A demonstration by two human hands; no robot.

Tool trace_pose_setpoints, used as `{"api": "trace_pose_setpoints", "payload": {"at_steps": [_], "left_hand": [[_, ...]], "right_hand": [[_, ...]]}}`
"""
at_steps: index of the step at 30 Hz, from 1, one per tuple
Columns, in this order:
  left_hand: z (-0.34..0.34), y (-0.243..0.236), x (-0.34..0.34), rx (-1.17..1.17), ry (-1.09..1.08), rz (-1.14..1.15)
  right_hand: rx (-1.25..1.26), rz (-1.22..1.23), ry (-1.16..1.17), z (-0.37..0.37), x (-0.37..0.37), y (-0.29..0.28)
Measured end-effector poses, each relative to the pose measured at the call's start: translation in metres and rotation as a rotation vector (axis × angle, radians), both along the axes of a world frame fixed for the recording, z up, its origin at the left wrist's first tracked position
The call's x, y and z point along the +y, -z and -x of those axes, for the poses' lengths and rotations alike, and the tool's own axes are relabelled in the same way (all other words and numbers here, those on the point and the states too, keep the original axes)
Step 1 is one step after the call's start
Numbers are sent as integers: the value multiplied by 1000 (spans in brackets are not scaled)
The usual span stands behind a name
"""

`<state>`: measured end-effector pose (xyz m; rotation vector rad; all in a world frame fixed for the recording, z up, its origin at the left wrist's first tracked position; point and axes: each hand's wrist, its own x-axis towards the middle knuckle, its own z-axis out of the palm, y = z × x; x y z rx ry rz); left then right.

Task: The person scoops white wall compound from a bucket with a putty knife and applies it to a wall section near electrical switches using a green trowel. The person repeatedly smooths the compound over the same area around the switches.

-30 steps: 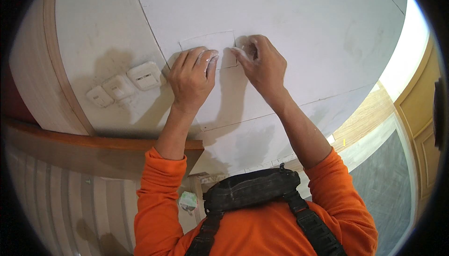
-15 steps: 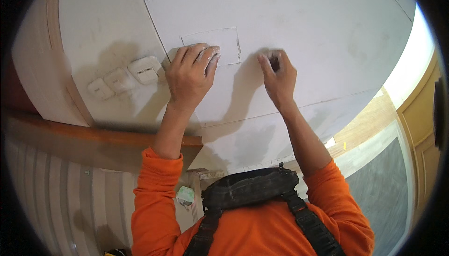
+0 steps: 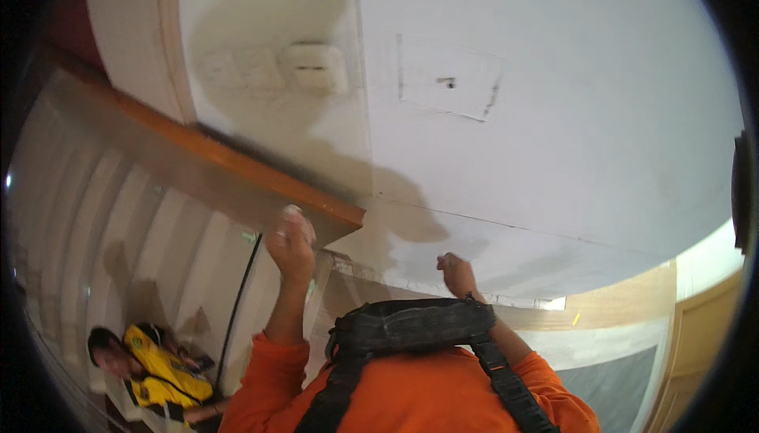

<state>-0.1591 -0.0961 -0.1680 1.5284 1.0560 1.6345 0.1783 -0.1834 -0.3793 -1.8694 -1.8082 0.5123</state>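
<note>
My left hand (image 3: 291, 245) is raised off the wall, in front of the brown-edged ledge (image 3: 261, 184). Its fingers are curled together, with whitish smears and something pale at the fingertips, too blurred to name. Lower down, my right hand (image 3: 458, 275) is closed near the bottom of the white wall (image 3: 553, 164), and its fingers hide whatever they may hold. Neither hand touches the rectangular patch (image 3: 474, 94) outlined on the wall, which has a small dark hole at its middle and rough dark marks along its right edge.
Left of the patch are a white switch plate (image 3: 316, 69) and fainter plates beside it. Below the ledge are striped steps (image 3: 178, 231) and a thin black rod (image 3: 237, 310). A person in yellow and black (image 3: 162, 366) is at lower left. A wooden door (image 3: 696, 346) stands at right.
Both hands have come down and away from the wall patch, uncovering its hole. The view has shifted, bringing the person in yellow into sight at lower left.
</note>
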Motion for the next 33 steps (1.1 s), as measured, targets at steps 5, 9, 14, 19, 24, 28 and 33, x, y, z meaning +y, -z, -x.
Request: {"api": "trace_pose_setpoints", "payload": {"at_steps": [5, 9, 14, 19, 24, 28, 33], "left_hand": [[70, 228, -119, 663, -216, 533], [115, 270, -200, 564, -203, 1005], [139, 375, -243, -193, -281, 1135], [152, 391, -248, -656, -439, 1218], [203, 504, -254, -441, -461, 1488], [245, 631, -248, 592, -582, 1027], [290, 681, -124, -78, -545, 1112]], "right_hand": [[-11, 694, -207, 36, 0, 55], [-157, 762, -478, 94, 12, 63], [-315, 596, -950, 171, 44, 79], [-266, 441, -1023, 242, 76, 136], [1, 569, -764, 314, 115, 258], [-420, -36, -1269, 332, 163, 441], [83, 634, -385, 389, 241, 624]]}}
